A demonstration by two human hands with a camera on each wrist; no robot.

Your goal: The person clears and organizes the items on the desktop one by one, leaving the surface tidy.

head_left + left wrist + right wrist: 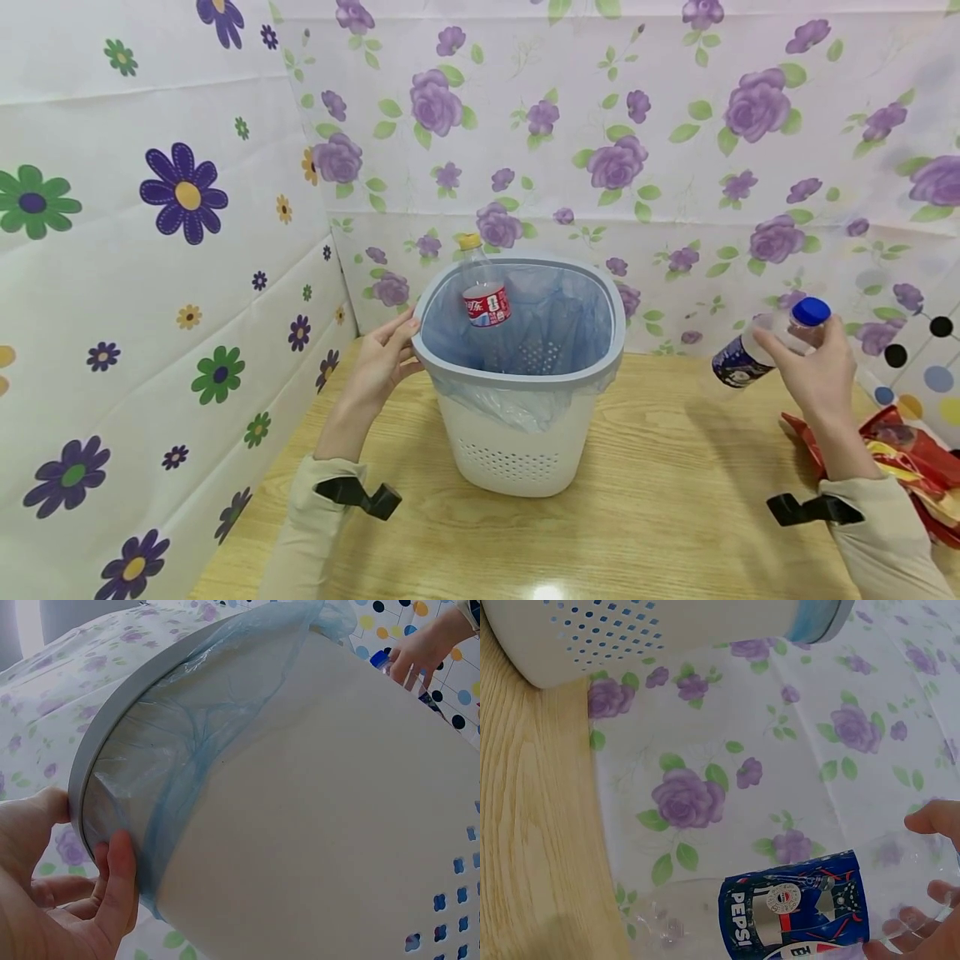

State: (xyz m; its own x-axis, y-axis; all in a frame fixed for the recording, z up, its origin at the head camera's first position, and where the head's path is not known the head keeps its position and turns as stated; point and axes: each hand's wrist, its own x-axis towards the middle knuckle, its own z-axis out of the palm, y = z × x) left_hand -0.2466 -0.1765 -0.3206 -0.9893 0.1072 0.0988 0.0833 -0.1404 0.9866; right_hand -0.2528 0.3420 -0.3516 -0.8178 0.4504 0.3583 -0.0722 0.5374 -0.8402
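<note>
A white trash bin (517, 450) with a grey-blue rim and a blue plastic liner (577, 317) stands mid-table. My left hand (381, 367) grips the rim at its left side; in the left wrist view the thumb lies on the rim (97, 750) and the fingers are curled beneath it. Inside the bin a clear cola bottle (486, 302) with a red label and yellow cap leans upright, its neck above the rim. Off to the right, my right hand (813, 367) holds a clear Pepsi bottle (795, 907) with a dark blue label and blue cap, tilted in the air above the table.
Red crinkled snack packaging (911, 458) lies at the table's right edge, beside the right forearm. Flowered sheeting (540, 158) hangs behind the wooden table (645, 500), and more covers the left side. A dotted sheet (930, 375) closes the right side.
</note>
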